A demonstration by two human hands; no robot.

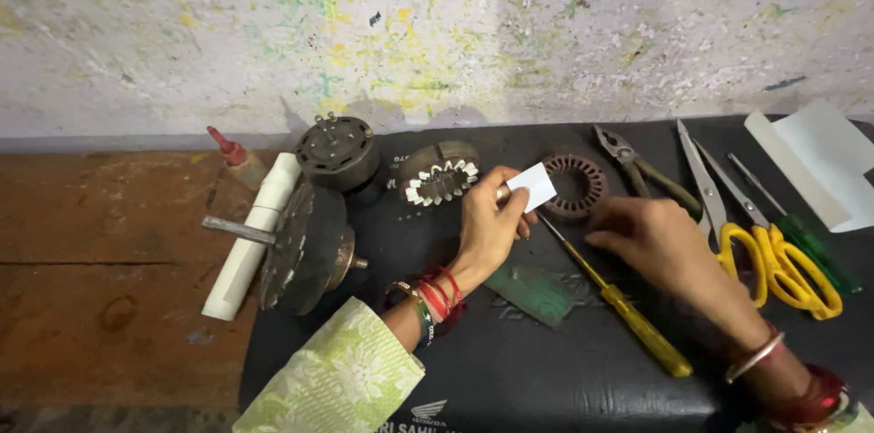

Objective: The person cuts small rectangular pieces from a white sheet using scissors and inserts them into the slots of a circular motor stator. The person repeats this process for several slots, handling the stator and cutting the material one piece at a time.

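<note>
We count two hands, one small white paper slip, two wound-type stator cores, one rotor body, one dark end plate on a shaft, one white tube, one red-capped bottle, one pair of pliers, one yellow-handled screwdriver, one green-handled screwdriver, one pair of yellow-handled scissors, one folded white sheet and one green card, and we place them all against the black mat (510,378) that covers the right part of the brown bench. Our left hand (490,225) is over the middle of the mat, fingers curled nearly closed, pinching the paper slip (532,187) between thumb and fingertips. Our right hand (651,237) lies to the right of it, low over the mat, loosely open with fingers bent; whether it touches the mat we cannot tell, and it grips nothing. The yellow-handled screwdriver (619,301) lies diagonally between the hands. The bare stator ring (574,185) sits just behind the slip, and the stator with white inserts in its slots (437,176) sits left of it. The rotor body (339,152) stands at the mat's back left corner; the end plate (305,249) leans at the left edge beside the white tube (250,237). Pliers (637,169), scissors (756,233) and the white sheet (819,164) lie toward the right end.
</note>
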